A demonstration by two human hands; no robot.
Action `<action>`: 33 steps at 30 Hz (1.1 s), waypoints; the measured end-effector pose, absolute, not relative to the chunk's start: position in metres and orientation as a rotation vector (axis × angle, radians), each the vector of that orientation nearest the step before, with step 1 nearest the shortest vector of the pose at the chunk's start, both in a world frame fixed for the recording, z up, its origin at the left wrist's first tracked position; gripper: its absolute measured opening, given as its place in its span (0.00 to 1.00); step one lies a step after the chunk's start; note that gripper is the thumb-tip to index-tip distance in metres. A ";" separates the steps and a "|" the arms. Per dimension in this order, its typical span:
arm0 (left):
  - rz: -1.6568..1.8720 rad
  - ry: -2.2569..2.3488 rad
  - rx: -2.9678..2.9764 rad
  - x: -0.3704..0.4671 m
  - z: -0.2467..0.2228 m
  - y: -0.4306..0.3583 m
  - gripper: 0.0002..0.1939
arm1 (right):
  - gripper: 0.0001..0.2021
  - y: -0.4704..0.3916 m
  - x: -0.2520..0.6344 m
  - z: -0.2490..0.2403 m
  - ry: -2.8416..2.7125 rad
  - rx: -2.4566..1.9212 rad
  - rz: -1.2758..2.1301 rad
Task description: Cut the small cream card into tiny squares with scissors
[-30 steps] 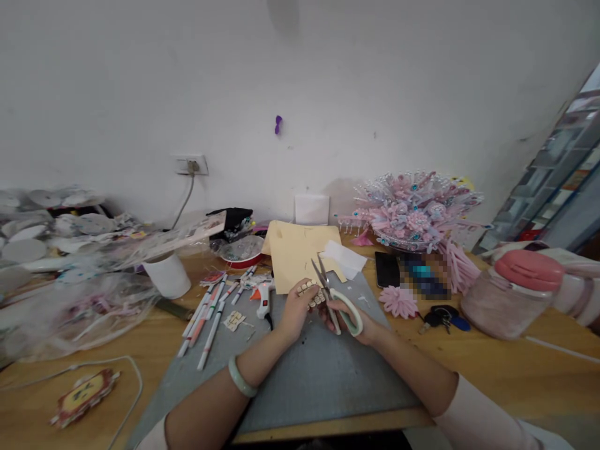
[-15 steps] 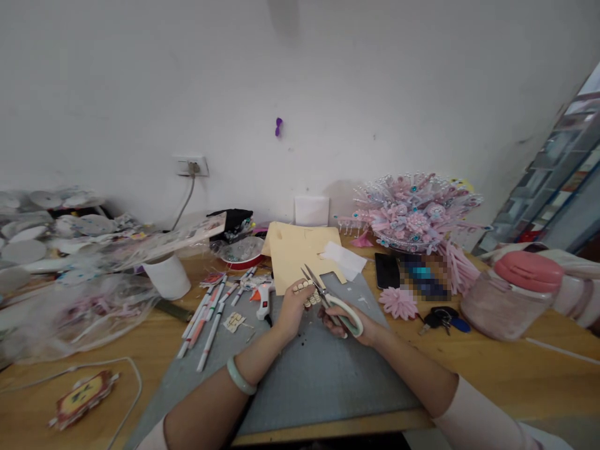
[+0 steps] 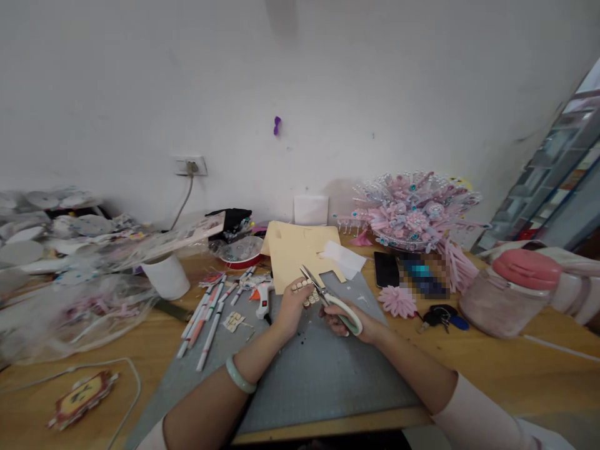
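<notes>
The scissors are above the far part of a grey cutting mat, which lies on a wooden table that stands against a white wall with a socket. The table is crowded: markers and a glue gun left of the hands, a white cup further left, beige card sheets at the far side, a pink flower ornament and a jar with pink lid to the right. The right hand is closed around the pale green handles. The long axis of the scissors goes from near right to far left, with the tips pointing far and left; the blades look almost together. The left hand pinches a small beige piece with cut-outs, touching the blades. A pale green bangle is on the left wrist.
</notes>
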State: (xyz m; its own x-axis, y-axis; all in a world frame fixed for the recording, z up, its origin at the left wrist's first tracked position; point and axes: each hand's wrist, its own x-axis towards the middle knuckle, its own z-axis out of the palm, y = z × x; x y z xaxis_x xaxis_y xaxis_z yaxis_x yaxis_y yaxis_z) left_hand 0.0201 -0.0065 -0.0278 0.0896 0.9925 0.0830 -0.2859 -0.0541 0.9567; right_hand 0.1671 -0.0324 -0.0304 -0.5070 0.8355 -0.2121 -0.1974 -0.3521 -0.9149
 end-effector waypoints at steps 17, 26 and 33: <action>1.299 0.896 1.114 0.020 -0.030 -0.006 0.13 | 0.22 -0.032 0.164 -0.034 -1.231 -0.961 1.839; 1.319 0.903 1.131 0.022 -0.029 -0.007 0.14 | 0.25 -0.030 0.163 -0.036 -1.181 -0.984 1.752; 1.326 0.929 1.169 0.022 -0.029 -0.008 0.13 | 0.25 -0.029 0.161 -0.039 -1.219 -1.047 1.648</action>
State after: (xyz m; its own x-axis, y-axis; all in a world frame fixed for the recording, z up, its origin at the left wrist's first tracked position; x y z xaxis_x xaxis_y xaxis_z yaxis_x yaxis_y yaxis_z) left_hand 0.0219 -0.0075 -0.0290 0.0710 0.9895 0.1261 -0.2197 -0.1078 0.9696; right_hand 0.1605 -0.0293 -0.0390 -0.3225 0.9348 -0.1488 -0.1309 -0.1997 -0.9711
